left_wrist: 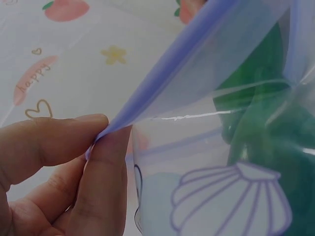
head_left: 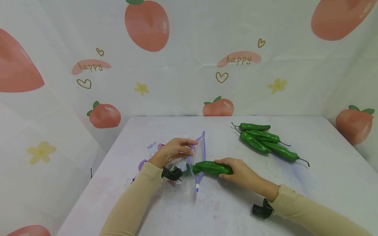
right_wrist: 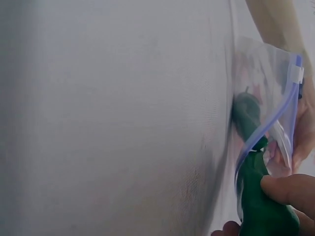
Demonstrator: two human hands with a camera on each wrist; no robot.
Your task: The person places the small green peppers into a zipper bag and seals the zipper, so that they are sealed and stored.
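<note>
A clear zip bag (head_left: pixel 204 147) with a purple rim and printed cartoon pictures lies on the table, its mouth parted toward the right. My left hand (head_left: pixel 174 150) pinches the purple rim between thumb and fingertips, seen close up in the left wrist view. With thumb and fingers, my right hand (head_left: pixel 240 171) grips the thick end of a green chili pepper (head_left: pixel 217 167). Its far end reaches in at the bag's mouth. In the right wrist view, more green pepper (right_wrist: pixel 247 112) shows through the plastic inside the bag. The white zip slider (head_left: pixel 197 186) sits at the near corner.
Several green chili peppers (head_left: pixel 255 142) with thin stems lie in a loose group at the back right of the white table (head_left: pixel 224 213). A white curtain (head_left: pixel 183 72) printed with peaches and hearts hangs behind. A black wrist mount (head_left: pixel 262 209) sits below the right forearm.
</note>
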